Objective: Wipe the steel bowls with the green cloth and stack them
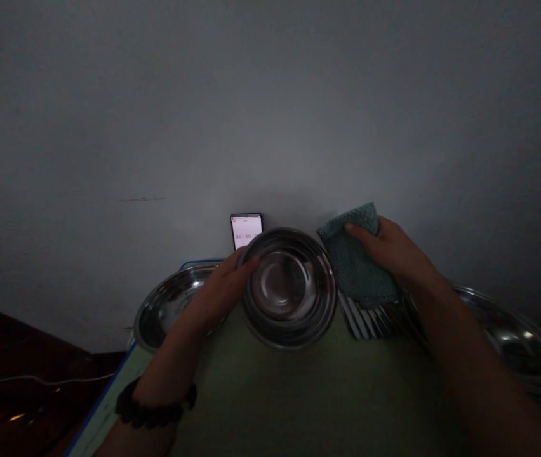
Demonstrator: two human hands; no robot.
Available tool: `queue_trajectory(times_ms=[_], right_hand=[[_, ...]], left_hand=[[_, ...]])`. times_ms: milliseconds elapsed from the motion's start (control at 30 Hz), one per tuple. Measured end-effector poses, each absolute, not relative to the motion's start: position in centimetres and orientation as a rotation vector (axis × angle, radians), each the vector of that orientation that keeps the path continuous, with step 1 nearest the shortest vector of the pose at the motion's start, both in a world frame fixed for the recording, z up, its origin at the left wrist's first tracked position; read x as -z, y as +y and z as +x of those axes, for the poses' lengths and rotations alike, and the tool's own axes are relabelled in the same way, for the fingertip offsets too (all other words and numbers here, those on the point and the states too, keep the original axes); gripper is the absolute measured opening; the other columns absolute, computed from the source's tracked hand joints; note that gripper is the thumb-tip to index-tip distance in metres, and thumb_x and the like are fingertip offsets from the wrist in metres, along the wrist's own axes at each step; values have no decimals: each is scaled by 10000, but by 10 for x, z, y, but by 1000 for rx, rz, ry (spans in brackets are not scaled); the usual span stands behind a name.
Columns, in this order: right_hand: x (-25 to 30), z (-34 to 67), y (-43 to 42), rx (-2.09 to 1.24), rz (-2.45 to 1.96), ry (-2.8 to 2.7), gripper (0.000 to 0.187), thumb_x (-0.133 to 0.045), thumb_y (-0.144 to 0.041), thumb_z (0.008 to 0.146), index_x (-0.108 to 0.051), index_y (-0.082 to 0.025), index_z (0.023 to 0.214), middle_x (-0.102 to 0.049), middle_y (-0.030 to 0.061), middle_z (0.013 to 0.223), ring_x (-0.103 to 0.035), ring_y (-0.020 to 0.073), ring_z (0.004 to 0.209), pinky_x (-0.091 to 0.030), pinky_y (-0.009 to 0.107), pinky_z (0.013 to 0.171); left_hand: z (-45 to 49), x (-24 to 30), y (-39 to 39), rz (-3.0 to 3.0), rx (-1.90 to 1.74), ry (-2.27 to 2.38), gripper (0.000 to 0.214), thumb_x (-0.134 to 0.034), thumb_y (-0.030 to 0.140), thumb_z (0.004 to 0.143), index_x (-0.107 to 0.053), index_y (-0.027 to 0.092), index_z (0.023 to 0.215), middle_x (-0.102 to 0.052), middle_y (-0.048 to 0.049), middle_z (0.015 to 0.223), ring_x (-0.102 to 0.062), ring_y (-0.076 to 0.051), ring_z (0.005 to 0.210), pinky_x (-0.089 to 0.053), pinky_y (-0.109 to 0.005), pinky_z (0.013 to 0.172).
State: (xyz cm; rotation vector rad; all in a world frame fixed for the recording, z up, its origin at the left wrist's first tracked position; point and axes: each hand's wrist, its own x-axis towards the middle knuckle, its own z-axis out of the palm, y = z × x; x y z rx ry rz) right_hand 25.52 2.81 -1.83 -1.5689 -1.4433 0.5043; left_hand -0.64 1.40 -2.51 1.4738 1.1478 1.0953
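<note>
My left hand (225, 282) grips the left rim of a shiny metal bowl (287, 289), thumb over the inner edge. The bowl is tilted so its inside faces me. To its right, my right hand (389, 251) pinches a folded green cloth (359, 266), thumb on top and the other fingers behind it. The cloth hangs close beside the bowl's right rim. Below the cloth, several pieces of metal cutlery (363, 320) lie side by side, their upper ends hidden by it.
Behind my left hand sits a metal basin (156, 314). At the right, partly behind my forearm, are stacked metal basins (513, 343). A phone (246, 230) showing a timer leans on the grey wall (270, 114). The green table (270, 406) has a blue edge.
</note>
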Motion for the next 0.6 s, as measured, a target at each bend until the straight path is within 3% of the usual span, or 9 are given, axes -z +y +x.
queue_trajectory(times_ms=[133,333,433,533,600], right_hand=[[12,252,21,-788,-1417,-1477,263,-530,-259,687,-550,-188,939,-630,16,727,-585,182,603,-447,281,514],[10,239,19,-192,-1430,-1676,198,-537,-157,656,-569,-189,849,-609,12,771,-560,165,700,-406,283,640],[21,220,17,-118,-1484,-1667,218,-561,-139,681,-509,-190,886,-584,7,773,-545,159,699,-380,285,643],[39,193,14,-339,-1467,-1876,188,-584,-183,748,-493,-178,913,-586,25,810,-550,158,731,-391,288,659],[55,176,12,-608,-1329,-2106,178,-597,-318,810,-525,-174,884,-603,42,839,-564,162,757,-425,293,677]], left_hand=[[10,48,12,1445,-1061,1184,301,-610,405,807,-709,254,1048,-691,-60,1170,-578,-275,1156,-369,-408,1050],[27,94,3,914,-1122,971,446,-647,396,796,-623,225,1207,-681,-82,1197,-614,-262,1120,-438,-383,997],[25,105,-3,690,-1206,985,391,-651,334,781,-658,181,1141,-732,-86,1070,-651,-263,1054,-451,-390,993],[22,110,-9,489,-1248,1021,274,-575,328,825,-706,153,989,-753,-87,980,-652,-273,1060,-444,-406,1013],[23,113,-12,442,-1243,1005,299,-526,364,860,-712,156,968,-749,-91,1008,-621,-272,1124,-425,-403,1038]])
